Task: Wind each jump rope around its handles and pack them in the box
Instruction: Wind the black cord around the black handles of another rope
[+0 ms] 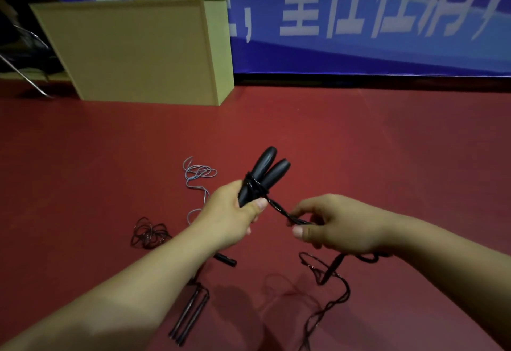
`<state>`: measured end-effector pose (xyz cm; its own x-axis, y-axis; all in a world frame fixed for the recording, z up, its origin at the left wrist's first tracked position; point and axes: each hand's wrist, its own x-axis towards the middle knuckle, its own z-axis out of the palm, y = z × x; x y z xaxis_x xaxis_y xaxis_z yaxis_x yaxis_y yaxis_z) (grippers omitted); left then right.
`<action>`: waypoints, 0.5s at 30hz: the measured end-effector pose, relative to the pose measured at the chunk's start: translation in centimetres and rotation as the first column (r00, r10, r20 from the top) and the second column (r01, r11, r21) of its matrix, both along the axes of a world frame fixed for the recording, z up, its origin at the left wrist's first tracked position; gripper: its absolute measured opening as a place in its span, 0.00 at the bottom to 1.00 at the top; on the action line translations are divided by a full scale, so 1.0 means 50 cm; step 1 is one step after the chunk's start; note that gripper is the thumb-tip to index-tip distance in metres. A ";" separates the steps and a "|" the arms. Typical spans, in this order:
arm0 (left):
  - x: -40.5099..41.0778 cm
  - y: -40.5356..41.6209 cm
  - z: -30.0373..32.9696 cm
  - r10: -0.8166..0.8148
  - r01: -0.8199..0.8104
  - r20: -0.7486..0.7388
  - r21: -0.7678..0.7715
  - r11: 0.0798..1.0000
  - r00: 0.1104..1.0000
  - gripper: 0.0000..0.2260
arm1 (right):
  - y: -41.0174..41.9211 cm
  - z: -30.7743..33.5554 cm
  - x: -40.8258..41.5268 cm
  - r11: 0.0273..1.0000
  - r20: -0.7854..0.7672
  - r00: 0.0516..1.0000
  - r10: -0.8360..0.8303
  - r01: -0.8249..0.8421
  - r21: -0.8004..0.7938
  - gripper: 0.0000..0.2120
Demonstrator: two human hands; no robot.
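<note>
Fingers of the left hand [226, 216] curl round the lower ends of two black handles [264, 175] held side by side, thumb pressed just below the turns of black rope [276, 208] wound about them. Right hand [336, 225] pinches that rope between thumb and fingertips; its slack trails beneath onto the red floor [387, 143]. Box [138, 49] stands well beyond both hands.

Blue banner [359, 13] with white characters behind; red floor [387, 143]; metal chair leg [22, 74] far left.
</note>
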<state>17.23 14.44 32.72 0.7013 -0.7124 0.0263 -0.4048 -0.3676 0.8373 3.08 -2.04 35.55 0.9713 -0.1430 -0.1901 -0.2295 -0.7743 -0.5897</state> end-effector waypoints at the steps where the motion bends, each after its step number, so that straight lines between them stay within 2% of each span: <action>1: 0.005 0.001 -0.004 0.019 -0.020 0.022 0.048 0.999 1.000 0.04 | 0.007 0.001 -0.001 0.999 -0.028 1.000 0.006 -0.005 0.033 0.08; 5: 0.023 0.002 -0.019 0.044 -0.070 0.149 0.175 0.982 0.988 0.07 | 0.022 0.001 0.000 0.978 -0.091 0.995 -0.052 0.069 0.198 0.08; 7: 0.034 0.004 -0.026 0.062 -0.088 0.141 0.193 0.977 0.988 0.07 | 0.024 0.004 -0.002 0.950 -0.111 0.989 -0.094 0.123 0.289 0.09; 13: 0.060 0.013 -0.046 0.114 -0.140 0.123 0.234 0.962 0.986 0.07 | 0.012 0.000 -0.011 0.847 -0.103 0.976 -0.193 0.219 0.484 0.02; 15: 0.061 0.013 -0.050 0.094 -0.115 0.092 0.250 0.962 0.991 0.07 | 0.008 0.002 -0.012 0.793 -0.096 0.964 -0.248 0.259 0.552 0.05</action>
